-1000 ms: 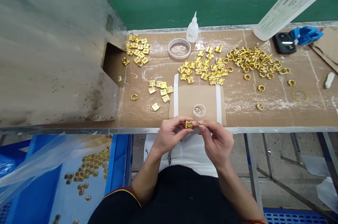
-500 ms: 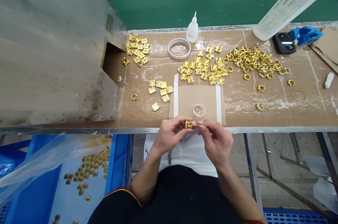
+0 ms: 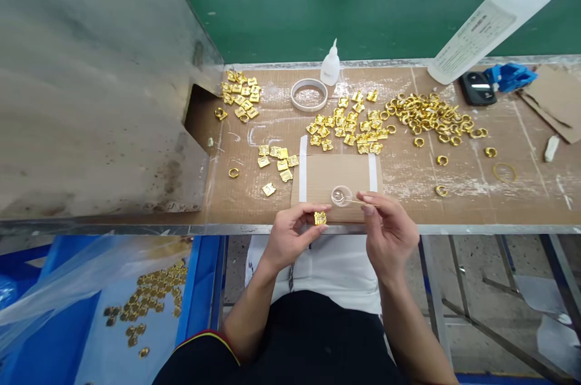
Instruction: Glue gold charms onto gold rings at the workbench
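At the bench's front edge my left hand (image 3: 289,233) pinches a square gold-coloured piece (image 3: 320,218) between thumb and fingers. My right hand (image 3: 388,227) is closed on a thin stick (image 3: 356,201), whose far end reaches the small clear round dish (image 3: 337,201). That dish rests on a cardboard pad (image 3: 320,176) held down by white tape strips. Beyond the pad lie several square gold pieces (image 3: 351,125), and a smaller group of flat ones (image 3: 282,164) sits to its left.
A heap of gold rings (image 3: 429,112) lies on the right. Farther back are a tape roll (image 3: 293,96), a small nozzle bottle (image 3: 330,67) and a large leaning bottle (image 3: 485,28). A metal housing (image 3: 104,88) fills the left; below it is a blue bin (image 3: 197,288).
My right hand has drawn the stick away from the gold piece, and its tip is now at the dish. My left hand keeps the piece; the camera view has shifted slightly.
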Motion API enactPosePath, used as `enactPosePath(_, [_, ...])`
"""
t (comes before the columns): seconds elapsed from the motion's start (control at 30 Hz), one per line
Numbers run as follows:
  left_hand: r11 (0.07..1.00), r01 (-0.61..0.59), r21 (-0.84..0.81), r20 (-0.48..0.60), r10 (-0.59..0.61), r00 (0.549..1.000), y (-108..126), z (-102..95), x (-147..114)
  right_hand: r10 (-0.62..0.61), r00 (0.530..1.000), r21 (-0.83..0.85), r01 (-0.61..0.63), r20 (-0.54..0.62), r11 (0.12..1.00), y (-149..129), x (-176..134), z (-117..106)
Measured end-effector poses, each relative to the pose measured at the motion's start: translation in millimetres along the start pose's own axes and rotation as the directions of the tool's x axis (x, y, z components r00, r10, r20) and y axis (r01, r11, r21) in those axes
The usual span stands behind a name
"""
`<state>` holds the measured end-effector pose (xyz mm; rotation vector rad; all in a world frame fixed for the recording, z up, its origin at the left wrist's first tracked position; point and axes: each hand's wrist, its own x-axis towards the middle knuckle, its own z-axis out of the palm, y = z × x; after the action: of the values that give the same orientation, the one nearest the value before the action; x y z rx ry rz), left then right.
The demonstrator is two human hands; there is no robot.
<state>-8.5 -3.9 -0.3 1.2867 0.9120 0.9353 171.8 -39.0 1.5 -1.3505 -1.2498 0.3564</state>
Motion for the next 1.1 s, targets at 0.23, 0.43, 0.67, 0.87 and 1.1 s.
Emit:
enactPosePath(0.23, [0.995,0.036,-0.088,0.002,-0.036,0.999,1.4,-1.8,1.1,-0.103,0.990,-0.223,0.124,0.101,0.967,9.1,10.6,6.1])
enactPosePath(0.43, [0.987,0.049,-0.151,-0.094,-0.064,0.993,0.3,-4.3,-1.7,-0.060,0.985,-0.318,0.006,-0.160,0.948,20.5,0.7,-34.8])
enactPosePath(0.67, [0.971,0.116,-0.211,-0.099,-0.140,0.985,10.2,-11.7,-39.3,-0.004,0.959,-0.401,-0.116,-0.285,0.909,42.6,-5.3,-95.6])
enactPosePath(0.87, [0.936,0.149,-0.320,-0.182,-0.215,0.960,17.0,-25.3,-81.6,-0.171,0.963,-0.412,0.073,-0.207,0.908,6.4,-1.3,-83.1])
enactPosePath(1.1, [0.916,0.031,-0.399,-0.351,-0.184,0.918,9.8,-52.3,-137.6,-0.516,0.730,0.183,0.490,0.449,0.852,-108.9,-19.5,26.6])
